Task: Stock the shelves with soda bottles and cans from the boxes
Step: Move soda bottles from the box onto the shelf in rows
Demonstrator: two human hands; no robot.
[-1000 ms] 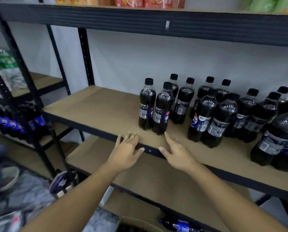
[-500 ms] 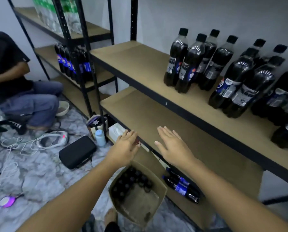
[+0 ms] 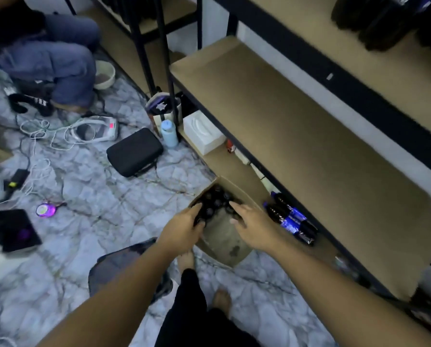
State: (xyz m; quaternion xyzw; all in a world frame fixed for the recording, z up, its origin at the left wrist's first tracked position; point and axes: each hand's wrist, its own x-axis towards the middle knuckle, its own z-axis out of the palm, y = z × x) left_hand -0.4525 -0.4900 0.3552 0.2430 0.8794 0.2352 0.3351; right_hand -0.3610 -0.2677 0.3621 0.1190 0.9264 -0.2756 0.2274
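Reaching into box [image 3: 224, 242]: left hand [image 3: 184, 227], right hand [image 3: 254, 227].

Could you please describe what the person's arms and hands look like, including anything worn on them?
The left hand and right hand are ungloved. No sleeve, watch or bracelet shows on either arm, right up to the picture's edge.

Shows a long bare left forearm [image 3: 124, 284] and a long bare right forearm [image 3: 322, 279], uncovered along all of their visible length, sleeve ends out of view. Ends each arm in an ungloved hand, the left hand [image 3: 184, 229] and the right hand [image 3: 255, 227]. Wears loose black cloth trousers [image 3: 192, 296], plain and dark, blurred at the bottom edge. Goes barefoot: bare left foot [image 3: 186, 260] and bare right foot [image 3: 222, 300], toes showing below the trouser hems.
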